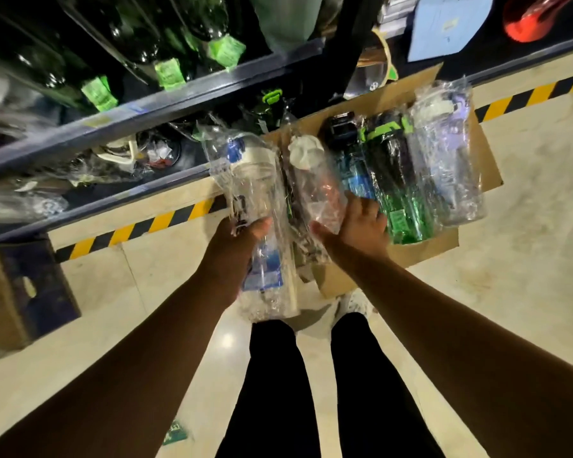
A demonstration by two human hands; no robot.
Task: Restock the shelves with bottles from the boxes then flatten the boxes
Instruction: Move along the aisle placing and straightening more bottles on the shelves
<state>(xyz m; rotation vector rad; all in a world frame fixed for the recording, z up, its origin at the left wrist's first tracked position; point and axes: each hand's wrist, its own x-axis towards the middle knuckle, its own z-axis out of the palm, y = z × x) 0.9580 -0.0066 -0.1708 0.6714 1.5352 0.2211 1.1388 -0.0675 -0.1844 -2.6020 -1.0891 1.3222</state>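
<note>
My left hand (pixel 237 246) grips a clear plastic-wrapped bottle with a blue label (pixel 257 206), held above the floor beside the box. My right hand (pixel 358 226) reaches into the open cardboard box (pixel 483 160), its fingers around a clear wrapped bottle with a white cap (pixel 315 180). Still in the box lie a blue bottle with a black lid (pixel 351 163), a green and black bottle (pixel 397 180) and a clear wrapped bottle (pixel 447 153). The dark metal shelf (pixel 153 107) runs along the left, with green bottles (pixel 139 44) on its upper tier.
More wrapped bottles lie on the lower shelf tier (pixel 90 166). Yellow and black hazard tape (pixel 139 228) lines the floor at the shelf's foot. Another cardboard box (pixel 10 292) stands at the left. My legs (pixel 311 391) are below the hands. A red object (pixel 533 18) sits top right.
</note>
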